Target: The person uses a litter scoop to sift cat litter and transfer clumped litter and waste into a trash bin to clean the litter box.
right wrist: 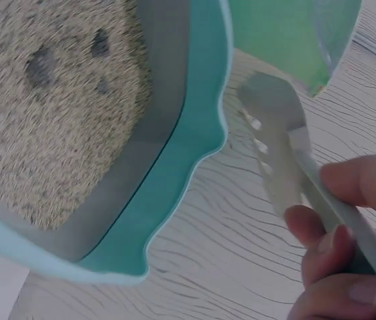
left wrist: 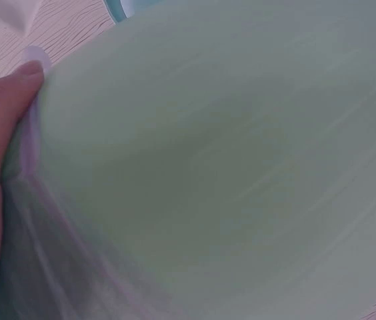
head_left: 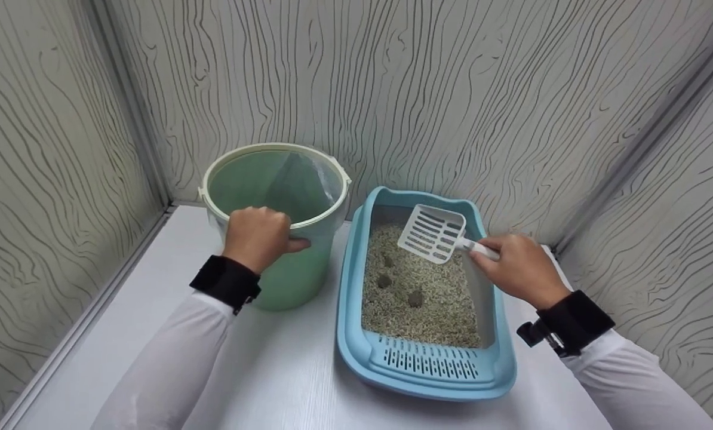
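My left hand [head_left: 258,236] grips the near rim of a green trash bin [head_left: 300,272]; in the left wrist view its thumb [left wrist: 18,90] presses on the rim, and the other fingers are hidden. Thin clear plastic, like a liner [left wrist: 55,260], drapes over the bin's edge. In my right hand [head_left: 521,269] is the handle of a white slotted litter scoop [head_left: 458,242], fingers curled round it. The scoop's head hangs over the back of a blue litter box [head_left: 347,304], with no clump visible on it. Dark clumps [head_left: 415,298] lie on the grainy litter [head_left: 440,316].
The bin stands left of the litter box on a white table [head_left: 285,370]. Behind them rises a wood-grain patterned wall [head_left: 356,89], with side panels at left and right. A slotted ledge [head_left: 431,361] forms the box's near end.
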Action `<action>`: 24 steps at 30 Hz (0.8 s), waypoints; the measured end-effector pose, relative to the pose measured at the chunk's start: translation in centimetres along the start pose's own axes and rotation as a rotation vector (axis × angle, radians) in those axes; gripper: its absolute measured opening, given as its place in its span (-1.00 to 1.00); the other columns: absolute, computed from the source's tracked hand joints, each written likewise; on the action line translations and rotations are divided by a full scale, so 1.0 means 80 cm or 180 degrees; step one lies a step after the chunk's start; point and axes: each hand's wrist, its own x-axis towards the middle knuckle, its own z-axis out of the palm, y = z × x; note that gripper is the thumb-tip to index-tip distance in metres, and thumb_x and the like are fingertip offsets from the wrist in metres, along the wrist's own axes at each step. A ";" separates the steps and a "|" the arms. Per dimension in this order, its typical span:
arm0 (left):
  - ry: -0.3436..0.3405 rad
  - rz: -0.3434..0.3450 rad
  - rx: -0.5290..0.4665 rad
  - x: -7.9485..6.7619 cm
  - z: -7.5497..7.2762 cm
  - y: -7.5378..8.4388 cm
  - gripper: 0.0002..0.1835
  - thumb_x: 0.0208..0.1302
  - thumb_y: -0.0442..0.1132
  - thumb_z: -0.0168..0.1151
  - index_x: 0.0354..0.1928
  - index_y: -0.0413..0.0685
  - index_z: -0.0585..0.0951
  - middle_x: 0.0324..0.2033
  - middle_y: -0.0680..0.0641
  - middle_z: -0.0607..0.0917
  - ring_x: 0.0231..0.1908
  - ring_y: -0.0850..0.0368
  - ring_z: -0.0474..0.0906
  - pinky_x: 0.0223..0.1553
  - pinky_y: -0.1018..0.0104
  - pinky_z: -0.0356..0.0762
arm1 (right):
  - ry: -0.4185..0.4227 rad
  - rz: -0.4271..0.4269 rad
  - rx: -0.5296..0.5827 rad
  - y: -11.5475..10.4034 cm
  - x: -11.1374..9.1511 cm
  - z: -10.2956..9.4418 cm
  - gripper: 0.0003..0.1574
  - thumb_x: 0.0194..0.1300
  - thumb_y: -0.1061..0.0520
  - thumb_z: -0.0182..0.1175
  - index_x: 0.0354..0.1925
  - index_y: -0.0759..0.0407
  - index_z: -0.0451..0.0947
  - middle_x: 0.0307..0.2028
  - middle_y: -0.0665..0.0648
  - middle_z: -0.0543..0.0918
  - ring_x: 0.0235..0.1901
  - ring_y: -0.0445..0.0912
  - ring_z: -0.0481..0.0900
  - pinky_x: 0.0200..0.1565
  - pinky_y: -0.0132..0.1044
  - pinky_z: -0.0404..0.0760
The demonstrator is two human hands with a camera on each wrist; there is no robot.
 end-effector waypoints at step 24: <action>-0.0065 0.0003 -0.0029 0.001 0.001 0.000 -0.12 -0.10 0.54 0.47 -0.82 0.12 0.10 -0.75 0.10 0.08 -0.66 0.12 0.05 -0.69 0.18 0.01 | -0.1362 0.0332 -0.0718 0.008 -0.022 0.022 -0.52 0.37 -0.09 0.28 -0.63 0.03 0.41 -0.59 0.03 0.55 -0.58 -0.09 0.50 -0.52 -0.15 0.41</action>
